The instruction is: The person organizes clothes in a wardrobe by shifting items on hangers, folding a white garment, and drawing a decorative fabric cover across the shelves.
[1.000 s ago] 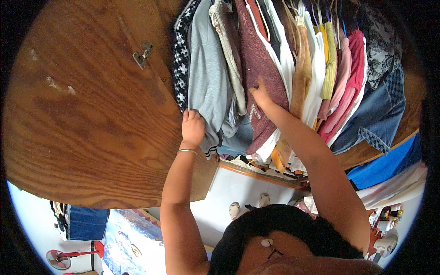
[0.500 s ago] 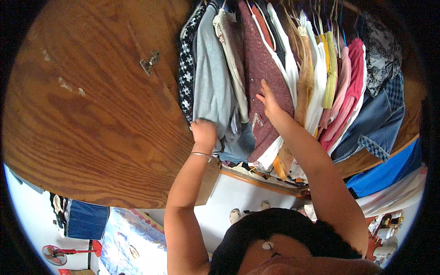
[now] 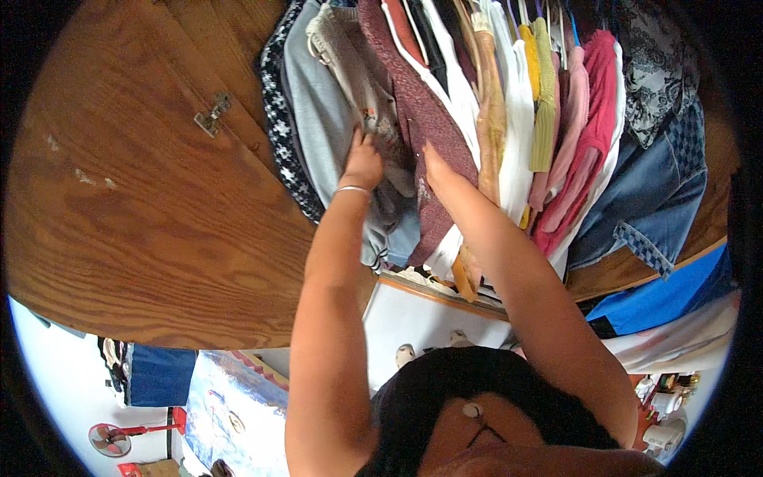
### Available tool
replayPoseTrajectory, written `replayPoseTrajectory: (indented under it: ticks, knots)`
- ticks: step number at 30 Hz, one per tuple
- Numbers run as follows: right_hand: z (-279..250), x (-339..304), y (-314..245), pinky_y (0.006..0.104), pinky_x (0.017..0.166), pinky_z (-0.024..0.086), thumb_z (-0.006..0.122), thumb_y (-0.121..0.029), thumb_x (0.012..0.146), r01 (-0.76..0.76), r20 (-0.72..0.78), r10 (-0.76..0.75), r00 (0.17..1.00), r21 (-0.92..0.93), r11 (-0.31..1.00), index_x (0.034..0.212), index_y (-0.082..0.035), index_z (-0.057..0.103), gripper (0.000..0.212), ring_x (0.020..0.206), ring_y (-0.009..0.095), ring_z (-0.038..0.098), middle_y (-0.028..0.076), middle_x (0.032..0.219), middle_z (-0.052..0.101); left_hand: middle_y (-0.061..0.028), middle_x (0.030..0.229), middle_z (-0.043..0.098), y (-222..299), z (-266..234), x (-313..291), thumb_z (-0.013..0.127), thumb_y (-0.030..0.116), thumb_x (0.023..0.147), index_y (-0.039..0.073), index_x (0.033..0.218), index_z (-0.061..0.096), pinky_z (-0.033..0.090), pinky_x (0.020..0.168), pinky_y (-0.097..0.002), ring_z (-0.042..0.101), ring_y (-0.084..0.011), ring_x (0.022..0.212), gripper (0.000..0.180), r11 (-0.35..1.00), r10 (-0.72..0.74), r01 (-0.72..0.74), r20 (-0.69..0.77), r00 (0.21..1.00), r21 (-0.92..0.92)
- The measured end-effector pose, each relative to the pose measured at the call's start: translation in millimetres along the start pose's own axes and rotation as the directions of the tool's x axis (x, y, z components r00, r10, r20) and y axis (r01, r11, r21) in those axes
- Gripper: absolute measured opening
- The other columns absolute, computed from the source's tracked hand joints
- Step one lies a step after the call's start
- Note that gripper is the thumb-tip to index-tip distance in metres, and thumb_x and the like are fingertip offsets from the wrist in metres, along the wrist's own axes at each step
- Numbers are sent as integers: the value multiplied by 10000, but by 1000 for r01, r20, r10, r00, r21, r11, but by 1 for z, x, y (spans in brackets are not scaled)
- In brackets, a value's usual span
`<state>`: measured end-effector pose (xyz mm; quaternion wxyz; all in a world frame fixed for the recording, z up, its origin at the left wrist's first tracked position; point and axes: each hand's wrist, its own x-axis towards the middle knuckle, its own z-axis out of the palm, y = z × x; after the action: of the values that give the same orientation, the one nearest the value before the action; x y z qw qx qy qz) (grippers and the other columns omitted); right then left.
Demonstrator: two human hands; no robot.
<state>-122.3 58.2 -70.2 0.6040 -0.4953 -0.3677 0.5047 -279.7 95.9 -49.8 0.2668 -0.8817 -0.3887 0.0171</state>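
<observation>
Clothes hang in a row in a wooden wardrobe. My left hand (image 3: 363, 165), fingers stretched upward, rests between a pale grey-blue jacket (image 3: 314, 119) and a greyish-brown top (image 3: 380, 119) with a small orange pattern. Against the edge of a maroon knit cardigan (image 3: 445, 147) lies my right hand (image 3: 435, 165), stretched out and partly out of sight among the folds. Between the two hands the greyish-brown top faces me more fully. A black garment with white star shapes (image 3: 278, 119) hangs furthest left.
A brown wooden door (image 3: 151, 215) with a metal catch (image 3: 212, 115) stands at the left. White, tan, yellow and pink garments hang to the right, then a denim garment (image 3: 636, 199). Below are a bed (image 3: 238, 405), a red fan (image 3: 111, 440) and blue cloth (image 3: 660, 286).
My left hand has moved up from the jacket's lower edge to the gap beside the greyish-brown top. My right hand has shifted left on the cardigan. The view has swung slightly right.
</observation>
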Motion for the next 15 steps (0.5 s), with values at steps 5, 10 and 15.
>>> replayPoseTrajectory:
  ticks: [5,10,15]
  knots:
    - [10,4,-4,384,1078,251,540,-599,829,25,57,-23,998,-24,999,1462,-77,230,877,1300,290,314,136,1492,248,-68,857,668,-12,11,-47,478,182,788,89,767,729,174,1130,-482,500,-247,1090,269,998,40,-41,28,999,37]
    - [15,1,-4,387,1076,249,546,-589,827,29,82,-25,996,-44,999,1456,-78,248,863,1293,287,322,133,1485,263,-95,854,653,-4,0,-63,494,177,795,76,792,717,168,1136,-477,489,-262,1103,245,996,-92,92,-44,995,-16]
    - [8,1,6,389,1075,247,551,-580,826,16,65,-13,998,-45,999,1450,-79,267,849,1285,285,330,130,1477,277,-148,879,648,13,-25,-52,544,287,827,60,847,695,315,1064,-449,533,-298,1068,274,980,-187,193,101,977,-45]
